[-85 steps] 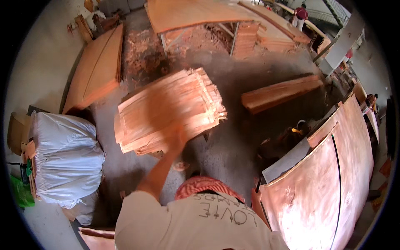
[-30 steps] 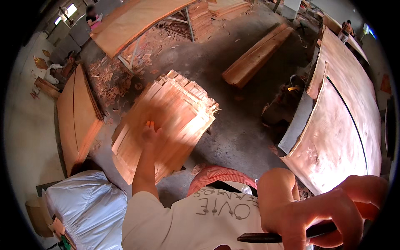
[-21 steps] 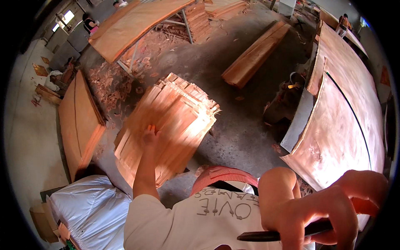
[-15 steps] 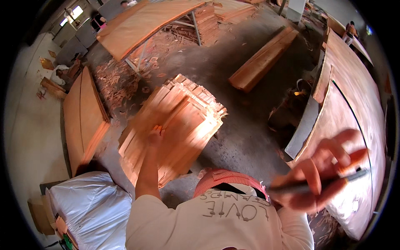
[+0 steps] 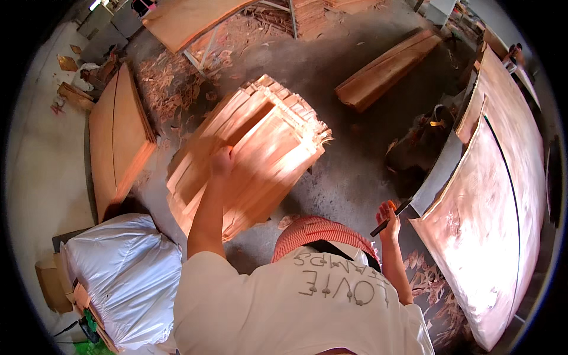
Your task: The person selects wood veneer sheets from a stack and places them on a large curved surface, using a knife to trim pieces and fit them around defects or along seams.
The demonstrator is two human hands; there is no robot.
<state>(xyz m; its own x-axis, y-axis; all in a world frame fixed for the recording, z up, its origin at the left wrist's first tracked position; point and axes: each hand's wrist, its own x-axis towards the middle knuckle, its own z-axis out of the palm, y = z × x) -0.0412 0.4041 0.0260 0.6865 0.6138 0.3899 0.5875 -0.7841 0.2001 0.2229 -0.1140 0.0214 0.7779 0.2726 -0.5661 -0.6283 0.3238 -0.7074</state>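
Note:
A thick stack of wood veneer sheets [image 5: 269,160] stands in front of me, its far ends ragged and stepped. My left hand [image 5: 222,161] is on top of it, fingers curled at the edge of a veneer sheet; an orange covering shows at a fingertip. Beside that edge lies a dark, narrow strip, shadow or gap. To my right, low beside my body, my right hand [image 5: 389,221] is closed around a long, dark, flat knife-like tool [image 5: 379,228]. Its fingertips show orange too, and the tool's far end reaches close to the right-hand table's grey edge.
A table piled with pale sheets [image 5: 497,195] stands at right. Leaning boards [image 5: 118,142] and a white sack [image 5: 127,275] are at left. Beyond are a long wooden bundle [image 5: 387,71], another table [image 5: 189,23] and veneer scraps [image 5: 168,83] on the floor.
My right hand has dropped from high in front of the camera to beside my body, still holding the tool. My left hand has shifted slightly up in the picture; the view has tilted downward.

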